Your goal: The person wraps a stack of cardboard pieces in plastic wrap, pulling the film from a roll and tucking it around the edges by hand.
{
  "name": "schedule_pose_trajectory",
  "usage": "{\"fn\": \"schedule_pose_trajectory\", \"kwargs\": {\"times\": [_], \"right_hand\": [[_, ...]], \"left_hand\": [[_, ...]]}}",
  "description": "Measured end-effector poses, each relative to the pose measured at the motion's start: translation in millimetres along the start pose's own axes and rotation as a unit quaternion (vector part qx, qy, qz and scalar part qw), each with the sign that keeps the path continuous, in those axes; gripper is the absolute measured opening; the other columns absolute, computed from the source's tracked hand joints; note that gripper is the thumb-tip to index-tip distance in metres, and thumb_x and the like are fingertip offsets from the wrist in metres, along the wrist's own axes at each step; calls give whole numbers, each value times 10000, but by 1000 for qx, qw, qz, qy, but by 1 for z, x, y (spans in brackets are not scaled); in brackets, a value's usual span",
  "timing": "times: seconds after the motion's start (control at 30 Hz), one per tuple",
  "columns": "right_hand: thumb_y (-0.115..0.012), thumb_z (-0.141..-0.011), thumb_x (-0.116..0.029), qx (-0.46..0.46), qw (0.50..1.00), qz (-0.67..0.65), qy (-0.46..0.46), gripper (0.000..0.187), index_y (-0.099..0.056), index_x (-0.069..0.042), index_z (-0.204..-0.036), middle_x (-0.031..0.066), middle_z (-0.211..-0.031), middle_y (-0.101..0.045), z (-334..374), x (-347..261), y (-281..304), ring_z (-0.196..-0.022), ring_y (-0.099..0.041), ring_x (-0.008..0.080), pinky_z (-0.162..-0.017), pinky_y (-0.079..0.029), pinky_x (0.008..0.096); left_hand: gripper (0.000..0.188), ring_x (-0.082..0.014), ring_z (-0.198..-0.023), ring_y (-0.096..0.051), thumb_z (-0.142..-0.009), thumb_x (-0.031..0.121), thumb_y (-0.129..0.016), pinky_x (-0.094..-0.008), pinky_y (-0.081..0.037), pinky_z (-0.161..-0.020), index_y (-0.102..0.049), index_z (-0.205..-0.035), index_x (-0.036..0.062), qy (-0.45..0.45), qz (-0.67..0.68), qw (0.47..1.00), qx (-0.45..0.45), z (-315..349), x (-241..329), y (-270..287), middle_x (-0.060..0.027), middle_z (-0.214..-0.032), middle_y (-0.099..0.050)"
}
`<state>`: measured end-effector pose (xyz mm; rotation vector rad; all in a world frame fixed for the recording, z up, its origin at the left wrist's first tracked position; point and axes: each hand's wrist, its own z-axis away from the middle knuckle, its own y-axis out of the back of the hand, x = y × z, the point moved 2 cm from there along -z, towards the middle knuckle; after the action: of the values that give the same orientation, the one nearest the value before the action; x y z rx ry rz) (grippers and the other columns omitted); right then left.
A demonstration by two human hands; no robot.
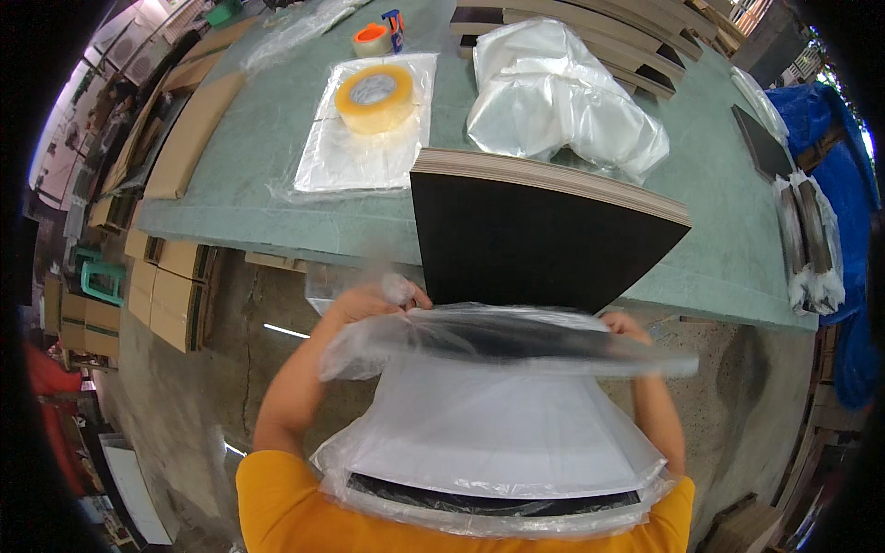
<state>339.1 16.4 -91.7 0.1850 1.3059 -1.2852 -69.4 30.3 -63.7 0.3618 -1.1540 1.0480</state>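
Observation:
A thick stack of black-faced boards (544,240) stands tilted at the near edge of the table, its pale layered edges facing up. Its lower end meets the mouth of a clear plastic bag (516,336). My left hand (378,300) pinches that bag beside the stack's lower left corner, with some blur around it. At the lower right corner, the fingers of my right hand (629,327) are curled on the bag's edge, partly hidden behind the film. Closer to my chest lies a white sheet-like bundle (498,433) in clear plastic, with a dark strip along its near side.
On the green table (249,157) lie a roll of clear tape (375,97) on flat plastic bags (313,166), an orange tape roll (371,40), and a crumpled plastic pile (562,101). Long boards (590,51) are stacked behind. Wrapped bundles (811,240) sit right; cartons (171,295) stand left.

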Motion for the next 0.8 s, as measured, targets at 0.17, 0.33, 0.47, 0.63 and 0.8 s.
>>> {"fn": "schedule_pose_trajectory", "kwargs": {"times": [0.17, 0.33, 0.47, 0.63, 0.8], "right_hand": [[-631, -713, -42, 200, 979, 41, 17, 231, -574, 17, -929, 61, -747, -590, -1, 153, 102, -654, -555, 139, -579, -446, 273], [-577, -735, -64, 312, 856, 412, 4, 84, -561, -1, -787, 61, -704, -578, 11, 10, 40, -620, -534, 133, -547, -423, 260], [-492, -827, -337, -499, 846, 70, 173, 502, -420, -6, -1197, 245, -1173, -455, 41, -58, -81, -1087, -476, 284, -892, -372, 443], [-398, -816, -530, -315, 828, 464, 9, 766, -208, 28, -1305, 225, -1360, -178, -12, 23, -124, -1272, -161, 326, -1032, -133, 419], [-371, -782, -614, -101, 790, 591, -132, 749, -399, 11, -1193, 228, -1212, -393, -50, 61, -51, -1157, -355, 330, -961, -264, 394]], "left_hand": [[444, -149, -819, -528, -654, 191, -709, -260, -402, -737, -544, -1036, 37, 95, 62, 992, 50, -48, -138, 26, -39, -874, -573], [394, -190, -811, -556, -645, 194, -700, -303, -435, -747, -565, -943, -24, 2, -438, 861, 256, -1, -15, 16, -121, -858, -597], [254, -241, -787, -588, -765, 174, -559, -329, -461, -721, -565, -948, -2, -208, -193, 929, -238, 58, 83, -74, -129, -844, -605], [257, -217, -816, -572, -784, 224, -567, -320, -441, -719, -559, -937, 18, -33, -72, 943, -324, 12, 16, -123, -118, -880, -599], [168, -139, -659, -538, -776, 206, -602, -287, -432, -607, -571, -808, 44, -71, -358, 930, 39, -56, -65, -62, -49, -727, -582]]}}
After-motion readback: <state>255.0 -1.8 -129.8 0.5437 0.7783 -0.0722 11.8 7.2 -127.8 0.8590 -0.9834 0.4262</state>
